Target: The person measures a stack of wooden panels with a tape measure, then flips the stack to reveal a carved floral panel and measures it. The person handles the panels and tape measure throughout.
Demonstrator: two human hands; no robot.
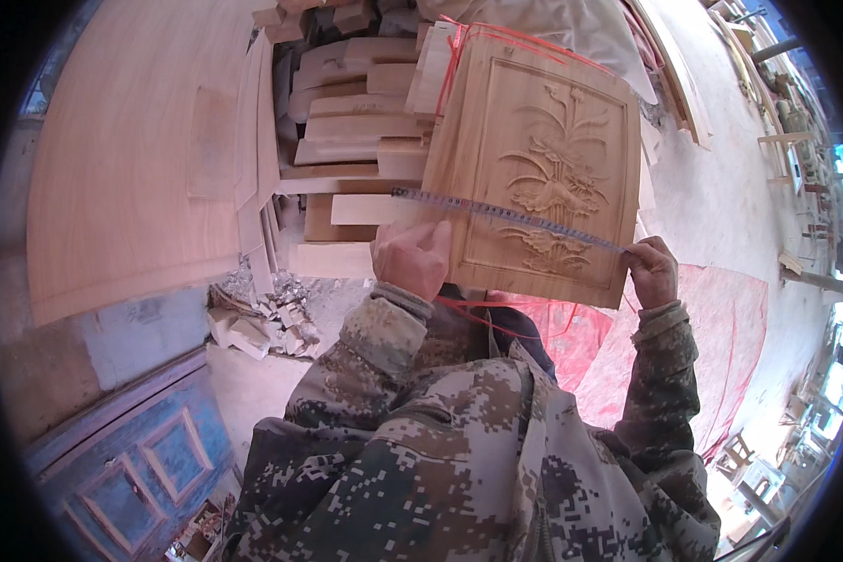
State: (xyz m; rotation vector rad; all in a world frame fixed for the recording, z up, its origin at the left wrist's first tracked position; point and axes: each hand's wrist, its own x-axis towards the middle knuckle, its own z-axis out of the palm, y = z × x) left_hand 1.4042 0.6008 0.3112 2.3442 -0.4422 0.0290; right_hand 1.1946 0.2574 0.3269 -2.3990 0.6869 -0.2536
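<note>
A left hand (410,258) and a right hand (653,272) gripped the carved wooden panel's (539,169) lower corners, pinching a measuring tape (506,214) stretched edge to edge.

You hold a carved panel (534,159) of pale, unvarnished wood, matt, its flower relief rough-cut. Across it runs a thin tape measure (506,214), slightly glossy. Your sleeves (384,337) are coarse camouflage cloth. Behind lie raw planks (356,122), dry and unfinished, and a blue painted door (150,459), worn.

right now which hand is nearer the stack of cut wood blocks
Left. The left hand grips the carved panel's edge beside the wood blocks; the right hand is across it.
</note>
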